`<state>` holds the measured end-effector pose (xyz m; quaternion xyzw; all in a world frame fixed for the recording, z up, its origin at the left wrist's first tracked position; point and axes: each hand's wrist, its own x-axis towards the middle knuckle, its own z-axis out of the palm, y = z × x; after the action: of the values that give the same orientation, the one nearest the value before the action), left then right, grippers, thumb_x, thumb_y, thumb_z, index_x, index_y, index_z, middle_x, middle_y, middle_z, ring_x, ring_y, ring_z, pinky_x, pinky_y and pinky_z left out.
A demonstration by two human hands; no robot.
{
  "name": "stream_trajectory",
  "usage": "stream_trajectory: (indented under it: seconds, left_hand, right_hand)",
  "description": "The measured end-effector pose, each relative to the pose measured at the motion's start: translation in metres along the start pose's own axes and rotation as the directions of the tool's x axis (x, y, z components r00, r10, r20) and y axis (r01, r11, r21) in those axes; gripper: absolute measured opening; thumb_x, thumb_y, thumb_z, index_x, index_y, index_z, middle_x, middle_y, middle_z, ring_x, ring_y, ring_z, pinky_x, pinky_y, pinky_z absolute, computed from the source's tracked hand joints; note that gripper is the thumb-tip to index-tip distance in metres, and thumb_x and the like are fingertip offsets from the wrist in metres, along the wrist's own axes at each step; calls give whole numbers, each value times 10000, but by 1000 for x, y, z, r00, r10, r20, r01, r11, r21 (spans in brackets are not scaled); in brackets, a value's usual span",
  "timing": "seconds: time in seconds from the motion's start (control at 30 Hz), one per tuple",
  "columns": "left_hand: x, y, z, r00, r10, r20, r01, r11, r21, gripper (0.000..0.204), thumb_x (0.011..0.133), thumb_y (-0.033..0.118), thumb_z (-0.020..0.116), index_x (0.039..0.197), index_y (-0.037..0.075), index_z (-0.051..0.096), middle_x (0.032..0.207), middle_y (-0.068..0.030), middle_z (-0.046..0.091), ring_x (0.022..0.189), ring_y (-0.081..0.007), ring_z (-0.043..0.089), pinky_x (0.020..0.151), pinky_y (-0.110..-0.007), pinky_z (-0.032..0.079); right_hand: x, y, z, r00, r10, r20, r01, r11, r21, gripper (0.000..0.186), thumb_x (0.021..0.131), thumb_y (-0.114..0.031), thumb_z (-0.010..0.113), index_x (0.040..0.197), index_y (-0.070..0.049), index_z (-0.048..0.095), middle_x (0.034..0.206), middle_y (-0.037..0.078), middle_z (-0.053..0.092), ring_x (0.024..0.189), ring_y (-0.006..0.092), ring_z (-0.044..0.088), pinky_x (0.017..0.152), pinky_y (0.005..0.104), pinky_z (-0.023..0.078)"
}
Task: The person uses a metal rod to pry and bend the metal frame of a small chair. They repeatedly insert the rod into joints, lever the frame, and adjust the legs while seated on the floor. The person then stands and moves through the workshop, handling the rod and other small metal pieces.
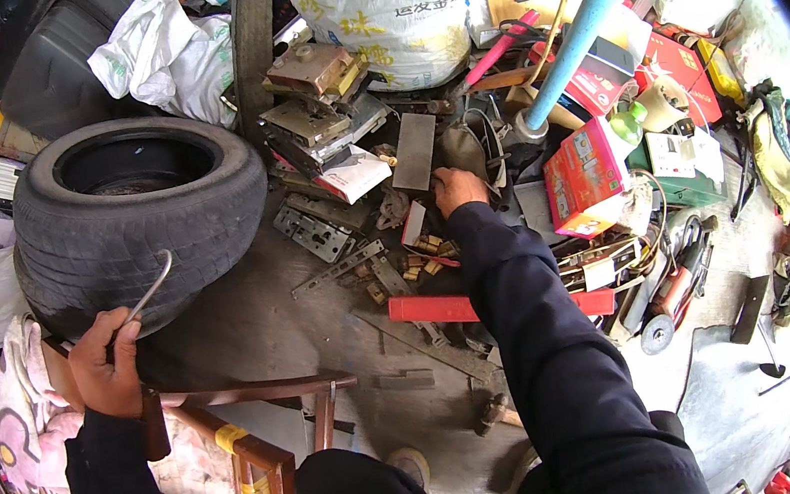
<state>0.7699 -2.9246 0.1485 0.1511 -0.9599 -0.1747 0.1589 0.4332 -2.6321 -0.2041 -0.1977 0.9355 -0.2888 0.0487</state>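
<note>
— So, what does my left hand (106,363) have?
— It is clenched on a bent metal rod (151,291), whose hooked end lies against the near side of the black tyre (134,218) at the left.
— And my right hand (456,188)?
— Stretched far out over the floor clutter, fingers curled down on a small dark part among lock plates (317,230); whether it grips, I cannot tell. A red box (585,175) lies to its right.

We see a black ribbed rubber tyre (137,207), a light blue plastic pipe (585,18), a long red flat bar (454,307), a red printed cardboard box (585,175) and dark navy sleeves (538,328).
</note>
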Motion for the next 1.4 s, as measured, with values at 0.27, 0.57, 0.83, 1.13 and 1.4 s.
stream_trajectory:
  seconds: [0.27, 0.57, 0.83, 1.13, 1.4]
  left_hand:
    - [0, -1, -1, 1000, 12, -9, -12, 1000, 9, 113, 932, 50, 659, 985, -48, 677, 820, -151, 682, 728, -263, 659, 704, -316, 497]
    - [1, 5, -1, 999, 39, -20, -39, 999, -31, 123, 908, 38, 664, 985, -57, 667, 807, -176, 658, 710, -276, 655, 682, -325, 491]
    - [0, 3, -5, 998, 63, -32, -61, 998, 35, 146, 903, 78, 683, 985, -43, 690, 891, -193, 706, 805, -350, 692, 746, -383, 532]
    - [7, 5, -16, 996, 18, 84, -20, 1000, 22, 125, 928, 169, 671, 963, 51, 692, 868, -155, 704, 812, -388, 672, 704, -449, 522]
    - [7, 19, -29, 964, -11, 266, -13, 996, 90, 116, 946, 205, 623, 903, 98, 636, 873, -163, 681, 831, -385, 654, 712, -503, 497]
  right_hand:
    - [-7, 0, -20, 914, 264, -308, -36, 810, 586, 201, 980, -207, 644, 1066, -35, 704, 961, 155, 746, 782, 287, 729, 692, 395, 572]
    - [-49, -43, -127, 991, 130, -25, 38, -99, 994, 220, 1019, -73, 589, 1196, 32, 668, 1083, 174, 737, 911, 222, 737, 777, 340, 625]
    - [-74, -65, -184, 992, 129, -12, 5, 51, 999, 215, 976, -41, 640, 1169, 47, 671, 1058, 165, 743, 865, 202, 727, 788, 320, 614]
    - [-269, -112, -273, 839, 359, 409, -544, 555, 629, 195, 927, -106, 669, 1016, 52, 741, 884, 89, 745, 782, 139, 674, 745, 283, 545]
    - [-446, -249, -415, 567, 340, 750, -759, 569, 316, 205, 912, -164, 736, 1040, -6, 757, 904, 100, 765, 825, 136, 707, 753, 279, 551]
